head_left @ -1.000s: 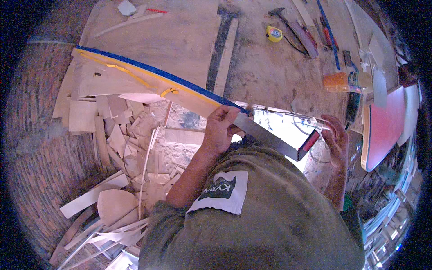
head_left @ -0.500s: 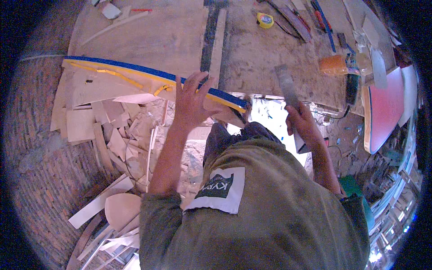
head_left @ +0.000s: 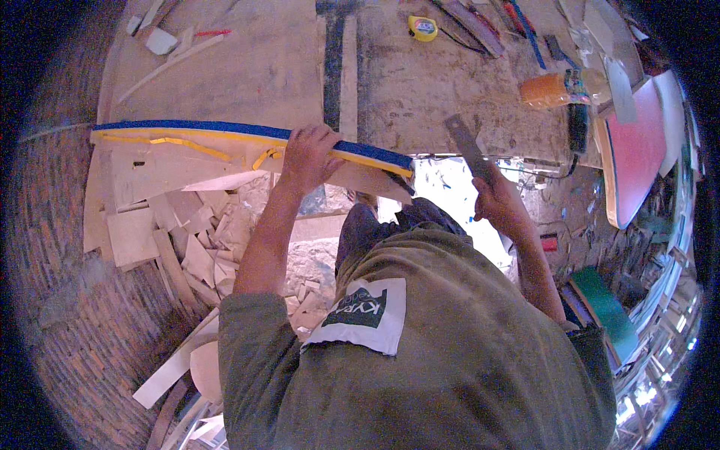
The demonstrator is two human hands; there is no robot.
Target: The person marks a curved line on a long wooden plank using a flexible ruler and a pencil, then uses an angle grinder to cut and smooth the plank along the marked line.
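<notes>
A long curved board with a blue top strip and a yellow-orange side lies along the near edge of the workbench. My left hand is closed over this board right of its middle, fingers across the blue strip. Curled yellow-orange strips hang along its near side. To the right, my right hand grips a flat, straight, grey-brown bar-shaped tool. Its far end points up and left over the bench, apart from the board; whether it is a file I cannot tell.
A yellow tape measure, an orange plastic bottle and a dark corded tool lie on the bench. At the right stands a red-faced panel. Wood offcuts litter the floor at left, beside a brick surface.
The left hand has settled from spread fingers to a closed hold on the board. The right hand's tool, blurred before, now shows sharply and slightly left. The whole view has shifted a little.
</notes>
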